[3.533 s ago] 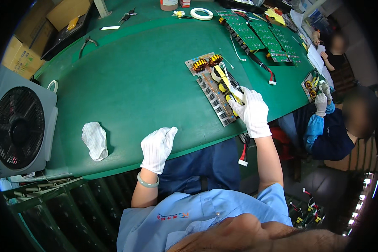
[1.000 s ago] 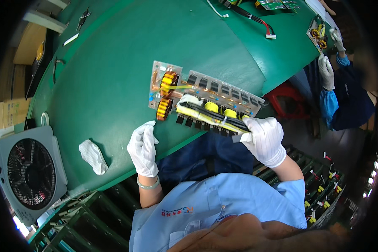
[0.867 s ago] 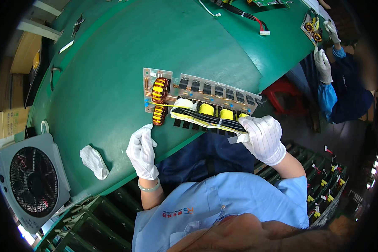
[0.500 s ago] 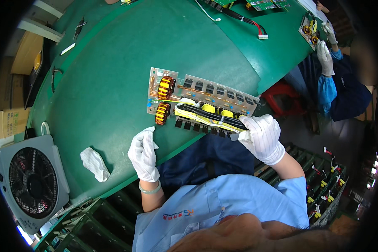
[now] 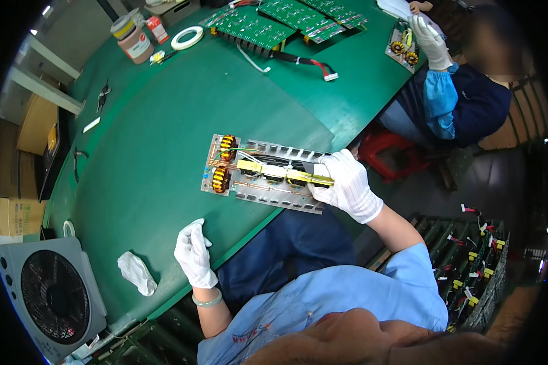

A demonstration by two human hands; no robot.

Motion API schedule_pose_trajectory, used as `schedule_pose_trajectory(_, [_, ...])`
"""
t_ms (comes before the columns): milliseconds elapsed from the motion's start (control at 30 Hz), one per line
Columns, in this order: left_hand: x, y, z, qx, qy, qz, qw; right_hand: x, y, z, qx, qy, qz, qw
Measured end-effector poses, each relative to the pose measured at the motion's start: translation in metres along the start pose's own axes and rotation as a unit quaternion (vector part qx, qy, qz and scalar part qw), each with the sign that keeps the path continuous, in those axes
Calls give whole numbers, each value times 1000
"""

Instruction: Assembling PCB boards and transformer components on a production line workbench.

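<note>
I have the right hand [image 5: 320, 176] closed on the right end of the circuit board [image 5: 259, 189], over the green table [image 5: 134, 158]'s near side. Left hand [image 5: 193, 254]: partly open, apparently empty. Coils [image 5: 221, 180] are mounted; I cannot tell what remains.

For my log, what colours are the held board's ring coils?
Ring coils: yellow and dark brown stripes, best in head view.

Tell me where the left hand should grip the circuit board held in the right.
The circuit board is probably best pinched at its left edge, coming from the left: a flat margin shows outside the two coils, while the right hand covers the opposite end.
</note>
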State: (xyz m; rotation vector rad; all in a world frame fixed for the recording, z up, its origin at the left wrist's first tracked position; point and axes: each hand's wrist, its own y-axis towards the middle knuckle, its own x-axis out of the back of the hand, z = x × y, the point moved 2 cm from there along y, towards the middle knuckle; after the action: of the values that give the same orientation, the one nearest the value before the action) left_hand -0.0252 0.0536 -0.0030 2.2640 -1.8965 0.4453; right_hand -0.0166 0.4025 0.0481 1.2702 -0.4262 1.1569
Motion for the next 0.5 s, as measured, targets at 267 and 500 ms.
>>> schedule_pose_trajectory(267, [-4, -1, -8, -24, 50, -4, 998, 53, -29, -56, -91, -125, -48, 987])
schedule_pose_trajectory(500, [-9, 2, -9, -27, 56, -1, 998, 78, -64, -150, -191, -216, -150, 946])
